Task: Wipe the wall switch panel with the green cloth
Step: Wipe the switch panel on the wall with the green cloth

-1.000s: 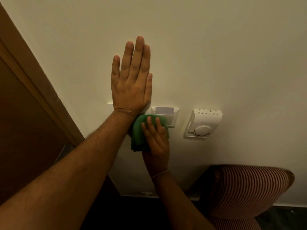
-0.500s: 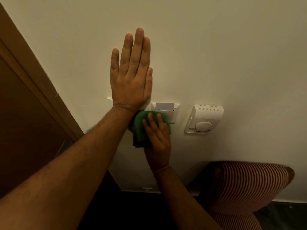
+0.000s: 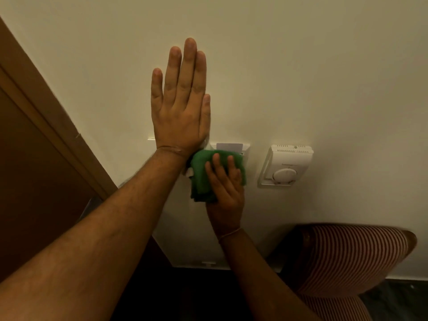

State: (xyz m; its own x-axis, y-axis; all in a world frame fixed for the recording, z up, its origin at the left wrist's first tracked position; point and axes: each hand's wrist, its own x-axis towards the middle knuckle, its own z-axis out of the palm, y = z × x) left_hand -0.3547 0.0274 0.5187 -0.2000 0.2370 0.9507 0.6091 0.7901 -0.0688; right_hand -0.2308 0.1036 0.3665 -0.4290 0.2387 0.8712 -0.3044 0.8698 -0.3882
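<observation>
My left hand (image 3: 180, 105) lies flat against the cream wall, fingers together and pointing up, its wrist over the left part of the white switch panel (image 3: 246, 147). My right hand (image 3: 225, 188) presses the folded green cloth (image 3: 201, 172) against the panel's lower middle. The cloth and both hands hide most of the panel; only its top right corner, with a white card slotted in, and a thin left edge show.
A white thermostat (image 3: 286, 166) with a round dial is mounted just right of the panel. A brown wooden door frame (image 3: 53, 126) runs diagonally at the left. A red-and-white striped chair back (image 3: 352, 256) stands low at the right, close to the wall.
The view has shifted slightly, so the hands sit a little higher in frame. My right hand has slid the cloth slightly right across the panel. The left hand stays flat on the wall.
</observation>
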